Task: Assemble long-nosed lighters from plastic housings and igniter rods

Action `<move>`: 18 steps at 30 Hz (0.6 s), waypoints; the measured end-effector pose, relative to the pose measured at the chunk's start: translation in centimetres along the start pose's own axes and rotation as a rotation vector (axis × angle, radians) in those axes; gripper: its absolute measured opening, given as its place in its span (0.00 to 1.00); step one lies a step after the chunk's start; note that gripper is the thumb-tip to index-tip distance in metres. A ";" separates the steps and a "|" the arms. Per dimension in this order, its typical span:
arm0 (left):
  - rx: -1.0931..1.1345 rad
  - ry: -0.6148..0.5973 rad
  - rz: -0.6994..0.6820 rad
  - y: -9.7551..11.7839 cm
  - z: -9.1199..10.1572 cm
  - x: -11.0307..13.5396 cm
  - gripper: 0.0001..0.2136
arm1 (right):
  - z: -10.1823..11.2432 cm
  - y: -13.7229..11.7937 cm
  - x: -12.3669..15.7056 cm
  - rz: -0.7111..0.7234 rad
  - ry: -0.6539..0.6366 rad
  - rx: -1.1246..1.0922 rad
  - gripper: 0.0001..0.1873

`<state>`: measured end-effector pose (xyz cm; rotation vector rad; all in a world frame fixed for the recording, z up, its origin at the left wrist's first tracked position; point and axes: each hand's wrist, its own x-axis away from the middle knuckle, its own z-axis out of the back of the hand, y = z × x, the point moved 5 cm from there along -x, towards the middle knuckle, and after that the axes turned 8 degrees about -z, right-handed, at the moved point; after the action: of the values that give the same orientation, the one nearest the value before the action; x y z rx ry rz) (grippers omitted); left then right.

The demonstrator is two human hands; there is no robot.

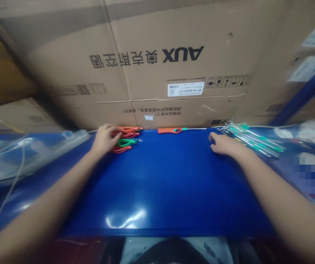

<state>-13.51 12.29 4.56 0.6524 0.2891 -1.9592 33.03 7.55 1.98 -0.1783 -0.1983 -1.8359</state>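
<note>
My left hand (pixel 104 138) reaches to the far left of a glossy blue board (pixel 160 183), its curled fingers resting on a small pile of orange and green plastic handles (pixel 125 139). On the far right of the board lies my right hand (pixel 222 143), fingers loosely bent, right beside a bundle of green-handled metal rods in clear wrappers (pixel 252 141); I cannot tell whether it holds one. An assembled piece with an orange and green handle and a metal rod (pixel 175 130) lies at the board's far edge between the hands.
A large cardboard box (pixel 157 66) printed AUX stands right behind the board. Clear plastic bags and a white cord (pixel 22 154) lie at left. A blue rack post (pixel 303 91) and more boxes stand at right.
</note>
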 end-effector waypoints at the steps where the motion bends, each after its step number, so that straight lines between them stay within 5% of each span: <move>1: -0.011 -0.007 -0.007 0.0 0.0 -0.3 0.17 | 0.0 0.2 -0.1 -0.024 -0.001 -0.001 0.22; 13: -0.031 -0.203 -0.125 0.6 -0.1 -5.0 0.09 | 0.6 1.0 0.0 -0.125 -0.005 -0.011 0.22; 16: 0.024 -0.162 -0.155 3.1 0.9 -5.2 0.09 | 0.7 0.8 0.3 -0.103 -0.013 0.002 0.23; 18: 0.096 -0.152 -0.203 6.6 1.3 -4.3 0.09 | 0.7 0.4 0.5 -0.071 -0.018 0.016 0.24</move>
<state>-6.58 11.89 8.52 0.5490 0.1735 -2.2159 33.32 7.10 2.81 -0.1792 -0.2345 -1.9035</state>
